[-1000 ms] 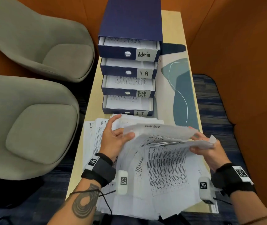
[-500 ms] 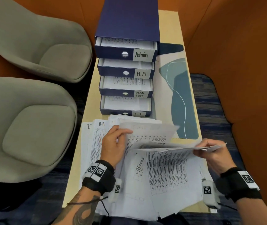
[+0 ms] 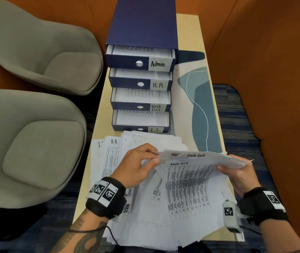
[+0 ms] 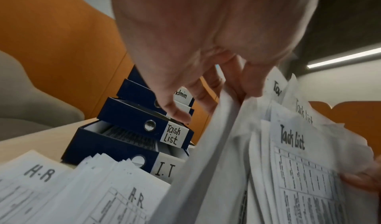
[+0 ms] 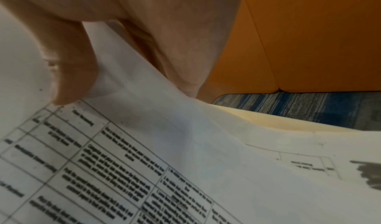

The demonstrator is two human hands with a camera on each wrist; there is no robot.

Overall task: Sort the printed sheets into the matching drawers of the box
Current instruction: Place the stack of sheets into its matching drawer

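A dark blue drawer box (image 3: 143,22) stands at the table's far end with four drawers pulled out, labelled Admin (image 3: 157,64), H.R (image 3: 158,85), Task List (image 3: 156,107) and I.T (image 3: 154,130). A loose heap of printed sheets (image 3: 156,212) covers the near table. Both hands hold up a bundle of sheets headed "Task List" (image 3: 194,156). My left hand (image 3: 140,165) pinches its left edge, and my right hand (image 3: 236,172) grips its right edge, thumb on top. Sheets headed H.R (image 3: 113,152) lie flat at the left. The bundle (image 4: 292,142) and the drawers (image 4: 144,126) show in the left wrist view.
Two grey upholstered chairs (image 3: 32,147) stand left of the narrow wooden table (image 3: 189,33). An orange padded wall (image 3: 266,70) closes the right and back. A blue-patterned mat (image 3: 200,110) lies right of the box. Blue carpet (image 3: 235,121) shows beyond the table edge.
Both hands have raised the bundle and fanned its top edges, so the "Task List" headings now show. My left hand moved from the flat pile to the bundle's left edge.
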